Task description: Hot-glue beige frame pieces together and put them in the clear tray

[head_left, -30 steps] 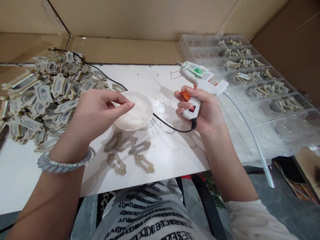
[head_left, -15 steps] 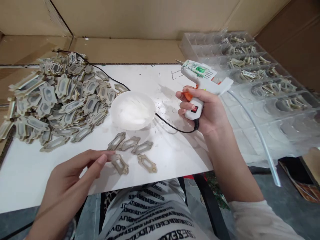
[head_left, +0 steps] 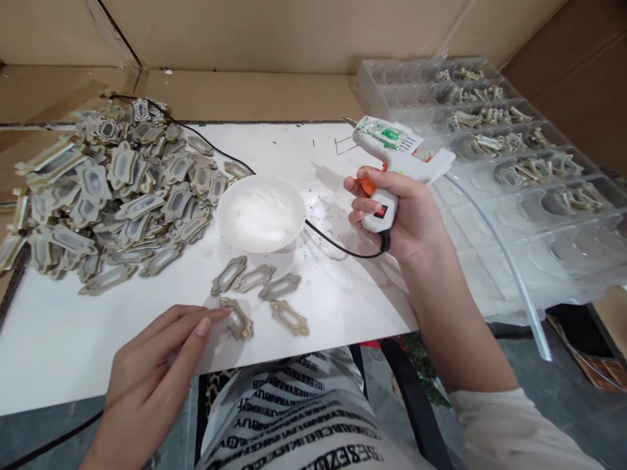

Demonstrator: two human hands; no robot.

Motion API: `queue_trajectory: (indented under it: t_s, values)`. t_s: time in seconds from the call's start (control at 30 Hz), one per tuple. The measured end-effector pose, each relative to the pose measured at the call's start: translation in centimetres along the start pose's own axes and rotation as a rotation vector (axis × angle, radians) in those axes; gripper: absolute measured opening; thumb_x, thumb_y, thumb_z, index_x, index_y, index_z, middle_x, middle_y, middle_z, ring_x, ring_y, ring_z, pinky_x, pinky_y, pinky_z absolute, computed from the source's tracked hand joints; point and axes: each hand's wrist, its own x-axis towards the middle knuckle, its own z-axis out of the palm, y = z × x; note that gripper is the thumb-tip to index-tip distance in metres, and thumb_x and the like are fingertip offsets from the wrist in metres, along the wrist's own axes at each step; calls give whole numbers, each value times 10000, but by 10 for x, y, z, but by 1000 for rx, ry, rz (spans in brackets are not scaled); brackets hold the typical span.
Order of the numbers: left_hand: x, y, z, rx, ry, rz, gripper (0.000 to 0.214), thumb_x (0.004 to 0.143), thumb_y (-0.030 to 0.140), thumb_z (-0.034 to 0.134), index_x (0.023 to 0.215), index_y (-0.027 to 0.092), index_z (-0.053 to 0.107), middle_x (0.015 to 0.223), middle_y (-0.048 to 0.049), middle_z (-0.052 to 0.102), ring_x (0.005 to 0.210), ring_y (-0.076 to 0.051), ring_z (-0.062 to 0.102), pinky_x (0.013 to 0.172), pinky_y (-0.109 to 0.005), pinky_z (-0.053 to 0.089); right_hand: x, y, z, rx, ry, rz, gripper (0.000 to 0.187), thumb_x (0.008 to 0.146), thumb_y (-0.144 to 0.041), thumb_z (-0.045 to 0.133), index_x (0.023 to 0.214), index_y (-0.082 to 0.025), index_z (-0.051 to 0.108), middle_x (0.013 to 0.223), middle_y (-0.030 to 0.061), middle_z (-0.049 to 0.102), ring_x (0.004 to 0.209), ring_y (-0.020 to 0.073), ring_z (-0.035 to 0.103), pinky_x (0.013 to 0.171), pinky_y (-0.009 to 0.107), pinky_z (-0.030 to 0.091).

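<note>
My right hand is wrapped around the handle of a white hot glue gun, with fingers at its orange trigger. The nozzle points left, and a long clear glue stick trails out of the back. My left hand is open, fingers stretched forward. Its index fingertip touches the left side of a small hollow frame piece lying on the white board. Just beyond lie several similar pieces, including a tan one to the right and a greyish one behind it.
A translucent white bowl stands mid-board. Left of it is a large heap of frame pieces. At right, a clear compartment tray holds more pieces. A black cord runs behind the bowl to the glue gun. Cardboard walls surround the back.
My left hand has shifted slightly right and nearer to me, its index fingertip reaching further onto the near frame piece. The glue gun stays held almost in place.
</note>
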Motion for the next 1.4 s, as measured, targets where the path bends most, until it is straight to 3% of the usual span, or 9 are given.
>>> queue_trajectory:
  t_s: [0.13, 0.27, 0.4, 0.57, 0.77, 0.9, 1.1, 1.27, 1.4]
  values:
    - [-4, 0, 4, -43, 103, -99, 157, 865, 422, 681, 802, 326, 789, 865, 53, 766, 786, -104, 708, 741, -114, 546, -1, 0, 2, 13, 34, 15, 153, 780, -86, 677, 699, -178, 586, 749, -27, 667, 400, -12, 338, 421, 146, 387]
    - [-9, -2, 11, -96, 236, -335, 188, 716, 496, 803, 761, 314, 786, 773, 55, 778, 719, -119, 721, 734, -124, 574, 0, -1, 0, -11, 0, 3, 164, 751, -125, 730, 717, -189, 583, 762, -31, 670, 410, -6, 350, 426, 149, 381]
    - [-9, -5, 15, -166, 236, -432, 205, 651, 483, 819, 736, 300, 786, 733, 36, 778, 674, -135, 733, 690, -137, 589, 0, 0, -1, -12, -18, -3, 165, 740, -140, 738, 726, -193, 582, 764, -32, 666, 416, -3, 352, 429, 147, 387]
    - [-9, -2, 21, -109, 265, -413, 218, 657, 494, 802, 752, 299, 780, 748, 28, 776, 666, -148, 728, 682, -171, 611, -2, -1, 3, 6, 29, 8, 147, 764, -104, 689, 707, -185, 580, 758, -28, 663, 410, -4, 339, 421, 150, 392]
    - [-15, 4, 26, -89, 269, -322, 181, 754, 506, 741, 780, 329, 765, 811, -6, 757, 755, -221, 715, 787, -370, 656, -1, 0, -1, 6, 7, 10, 137, 765, -119, 691, 717, -193, 585, 776, -33, 668, 419, 5, 366, 432, 165, 401]
    - [-14, 5, 24, -135, 250, -305, 112, 777, 442, 716, 772, 333, 742, 789, 16, 735, 740, -200, 707, 710, -325, 652, 0, -1, -3, -4, -29, -2, 152, 760, -143, 731, 724, -197, 593, 780, -37, 673, 420, 10, 373, 440, 176, 402]
    - [-9, 0, 16, -65, 138, -241, 110, 824, 390, 675, 764, 324, 738, 776, 32, 749, 732, -175, 721, 708, -278, 658, -4, -2, 4, 44, 58, 16, 202, 874, -105, 558, 688, -178, 590, 747, -19, 666, 400, 0, 360, 432, 159, 378]
    - [-5, -6, 14, -66, 84, -252, 135, 819, 426, 702, 813, 307, 766, 809, 7, 781, 747, -189, 758, 666, -236, 653, -3, -2, 2, 2, 3, -13, 157, 776, -114, 690, 695, -200, 586, 757, -39, 665, 410, 3, 350, 432, 157, 373]
    - [-3, -8, 12, -61, 60, -245, 141, 815, 435, 694, 817, 317, 771, 794, 14, 787, 713, -177, 761, 640, -210, 641, -3, -2, 2, 9, 15, -8, 152, 758, -125, 698, 676, -203, 597, 746, -37, 667, 420, 13, 333, 429, 162, 381]
